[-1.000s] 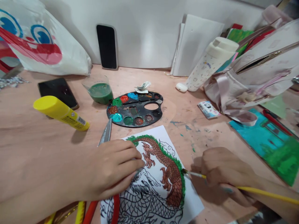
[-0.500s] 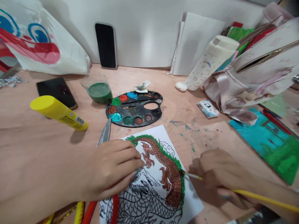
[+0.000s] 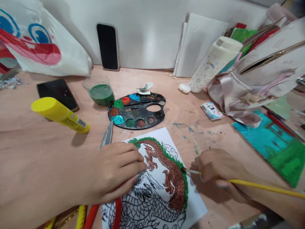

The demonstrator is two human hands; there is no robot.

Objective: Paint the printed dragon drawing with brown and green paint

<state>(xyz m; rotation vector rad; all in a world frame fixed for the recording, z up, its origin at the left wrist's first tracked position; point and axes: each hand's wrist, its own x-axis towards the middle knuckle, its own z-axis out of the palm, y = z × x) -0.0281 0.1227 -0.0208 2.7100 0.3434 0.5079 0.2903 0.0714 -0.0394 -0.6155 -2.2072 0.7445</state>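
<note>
- Two hands at work. Left hand (image 3: 114,173): fingers loose, gripping nothing, pressed flat on dragon sheet (image 3: 197,203) at its left edge; prob. to stop it sliding.
- Right hand (image 3: 216,167), right of sheet: fingers pinched on brush (image 3: 238,182), held low and slanted; tip touches green border at sheet's right edge.
- Palette (image 3: 137,111) just beyond sheet's top edge, within easy reach.
- Bare desk (image 3: 35,152) left of sheet; scissors (image 3: 107,136) close to its top-left corner.

Matt white paper dragon sheet (image 3: 164,190), glossy black plastic palette (image 3: 137,111), smooth paint-flecked wooden table (image 3: 35,149), shiny metal scissor blade (image 3: 107,136)
</note>
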